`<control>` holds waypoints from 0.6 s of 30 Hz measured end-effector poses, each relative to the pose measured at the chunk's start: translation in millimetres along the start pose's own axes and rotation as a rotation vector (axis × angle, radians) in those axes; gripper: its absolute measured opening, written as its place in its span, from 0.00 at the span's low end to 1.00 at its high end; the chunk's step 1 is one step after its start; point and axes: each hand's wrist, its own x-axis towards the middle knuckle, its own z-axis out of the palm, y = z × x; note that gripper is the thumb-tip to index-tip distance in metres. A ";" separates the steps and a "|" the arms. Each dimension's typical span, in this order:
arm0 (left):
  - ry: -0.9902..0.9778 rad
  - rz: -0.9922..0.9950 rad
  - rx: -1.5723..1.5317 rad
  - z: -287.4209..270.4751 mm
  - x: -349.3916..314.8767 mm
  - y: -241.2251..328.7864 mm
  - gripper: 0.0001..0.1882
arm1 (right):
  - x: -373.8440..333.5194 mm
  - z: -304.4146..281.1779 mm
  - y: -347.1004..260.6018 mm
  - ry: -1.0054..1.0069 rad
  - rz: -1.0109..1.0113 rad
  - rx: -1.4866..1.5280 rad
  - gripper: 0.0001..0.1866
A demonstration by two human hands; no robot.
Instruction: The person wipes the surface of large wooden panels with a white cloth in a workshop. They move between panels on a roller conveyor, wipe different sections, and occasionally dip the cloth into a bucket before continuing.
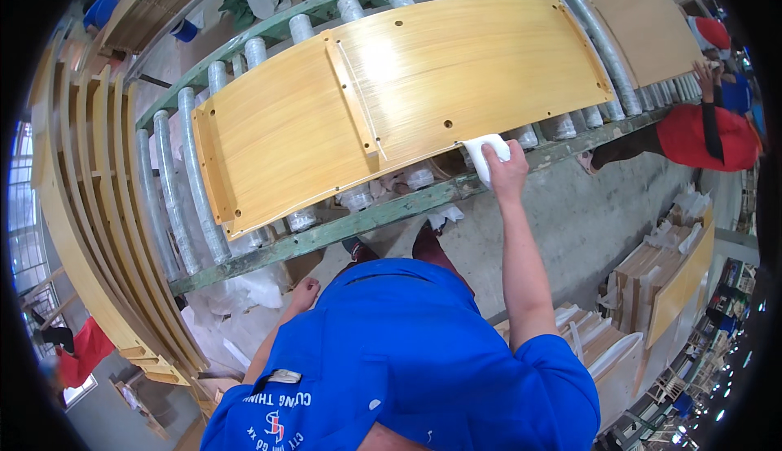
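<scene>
A long varnished wooden panel point(285, 117) lies flat on the rollers, with a narrow crosswise strip point(352, 92) fixed to it and a batten at each end. Several dark holes dot its surface. My right hand point(507, 170) grips a folded white cloth point(482, 156), its fingers wrapped round it, at the panel's near edge, right of the middle. Low beside my body, away from the panel, hangs my left hand point(305, 293). Its fingers are curled in, and nothing shows in them.
The plastic-wrapped rollers point(175, 170) sit in a green conveyor frame point(391, 216). Tall curved wooden frames point(98, 206) stand at left. Stacked boards point(648, 280) rest at lower right. A co-worker in red point(705, 137) handles a brown board point(643, 23) at far right.
</scene>
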 end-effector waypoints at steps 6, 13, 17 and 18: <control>0.007 0.026 0.030 14.9 2.8 25.5 0.16 | 28.3 -20.7 25.9 0.055 0.033 0.066 0.18; 0.010 -0.046 0.004 48.6 0.8 65.9 0.17 | 80.0 -59.4 68.8 0.167 -0.010 0.012 0.16; -0.013 -0.015 0.045 67.3 -2.6 86.2 0.17 | 110.3 -83.6 92.8 0.250 -0.025 -0.022 0.16; -0.011 -0.010 0.042 71.7 -3.1 91.4 0.17 | 117.7 -89.3 98.6 0.281 -0.053 -0.079 0.16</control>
